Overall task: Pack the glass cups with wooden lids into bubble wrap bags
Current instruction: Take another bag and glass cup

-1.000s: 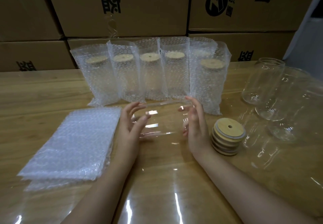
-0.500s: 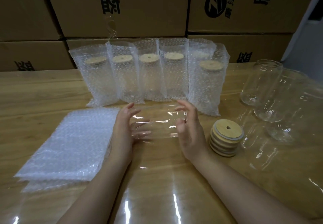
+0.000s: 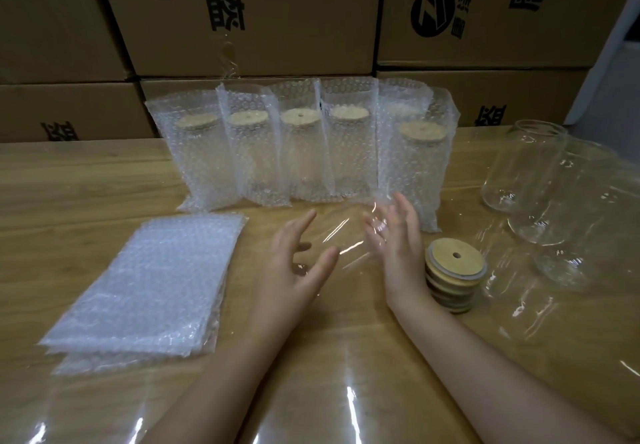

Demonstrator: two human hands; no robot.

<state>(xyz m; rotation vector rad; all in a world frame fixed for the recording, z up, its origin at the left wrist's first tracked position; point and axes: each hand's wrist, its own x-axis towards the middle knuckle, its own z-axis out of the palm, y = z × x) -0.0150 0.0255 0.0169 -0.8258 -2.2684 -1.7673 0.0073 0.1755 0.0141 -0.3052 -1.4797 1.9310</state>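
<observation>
A clear glass cup [image 3: 341, 235] lies on its side just above the table, tilted, between my two hands. My left hand [image 3: 294, 263] cups its near-left end, with thumb and fingers spread round it. My right hand [image 3: 398, 242] presses straight fingers against its far-right end. A stack of wooden lids [image 3: 455, 275] with a hole in the top one stands just right of my right wrist. A flat pile of bubble wrap bags [image 3: 145, 287] lies at the left. Several bagged cups with lids [image 3: 298, 152] stand in a row behind.
Empty glass cups [image 3: 540, 194] are grouped at the right, on the wooden table [image 3: 69, 194] under clear film. Stacked cardboard boxes [image 3: 277, 21] form a wall right behind the row of bagged cups.
The cup between my hands has turned and tilted, its right end now farther back. My right hand has shifted back and right; my left thumb has spread under the cup.
</observation>
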